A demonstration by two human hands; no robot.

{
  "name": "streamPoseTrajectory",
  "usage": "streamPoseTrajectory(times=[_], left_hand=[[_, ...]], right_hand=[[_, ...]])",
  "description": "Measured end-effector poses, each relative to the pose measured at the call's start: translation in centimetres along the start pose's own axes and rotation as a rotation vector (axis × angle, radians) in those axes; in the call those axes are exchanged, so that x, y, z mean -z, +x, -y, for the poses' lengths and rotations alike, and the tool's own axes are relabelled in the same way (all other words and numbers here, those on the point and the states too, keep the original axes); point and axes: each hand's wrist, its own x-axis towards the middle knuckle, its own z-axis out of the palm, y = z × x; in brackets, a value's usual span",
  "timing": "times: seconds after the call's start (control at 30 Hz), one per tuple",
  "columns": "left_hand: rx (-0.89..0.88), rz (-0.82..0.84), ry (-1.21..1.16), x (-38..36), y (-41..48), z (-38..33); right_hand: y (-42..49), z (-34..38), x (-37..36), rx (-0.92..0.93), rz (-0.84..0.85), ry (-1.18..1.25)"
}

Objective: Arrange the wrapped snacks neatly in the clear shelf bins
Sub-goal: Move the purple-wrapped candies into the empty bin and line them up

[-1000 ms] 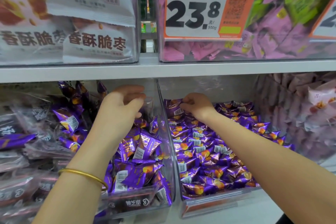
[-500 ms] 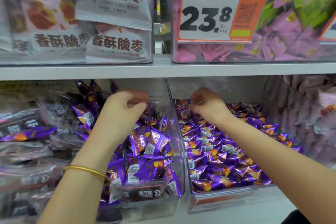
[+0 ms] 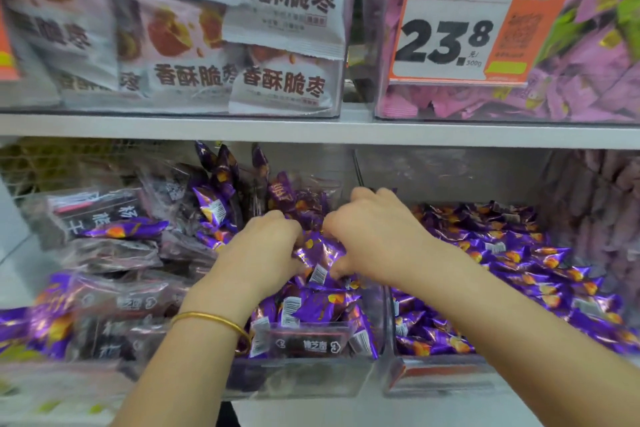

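Where the middle clear bin fronts the lower shelf: left hand and right hand, fingers curled round purple wrapped snacks heaped inside. Right-side bin: same snacks. Above: orange price tag.

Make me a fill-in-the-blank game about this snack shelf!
1. The wrapped snacks between the left hand and the right hand are ___ in colour.
2. The gold bangle is on the ___ wrist.
3. The big number on the orange price tag reads ___.

Missing words: purple; left; 23.8
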Motion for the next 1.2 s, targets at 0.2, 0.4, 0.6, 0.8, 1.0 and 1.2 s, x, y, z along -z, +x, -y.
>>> streamPoseTrajectory(times=[0.2,0.4,0.6,0.8,1.0,1.2], left_hand=[[-0.039,-0.022,-0.23,0.1,-0.2,0.3],[0.054,-0.076,-1.173,2.7,-1.6,-0.7],[-0.07,-0.051,-1.274,3.1,-1.9,-1.9],[-0.211,-0.156,-1.167,2.7,-1.1,-3.7],[-0.206,-0.287,-0.997,1.5,0.6,-5.3],[0.006,-0.284,-1.07,0.4,2.0,-4.3]], right_hand=[[-1.0,-1.4,-0.1,-0.046,-0.049,0.48],[-2.5,-2.3,-0.2,-0.286,-0.324,1.1],[-3.2,-2.9,-0.2,-0.339,-0.329,1.439],[-3.9,-4.9,0.8,-0.233,-0.208,1.46],[-3.8,-8.3,-0.3,-0.298,-0.194,1.462],[-3.9,-13.1,-4.4,-0.575,-0.165,1.312]])
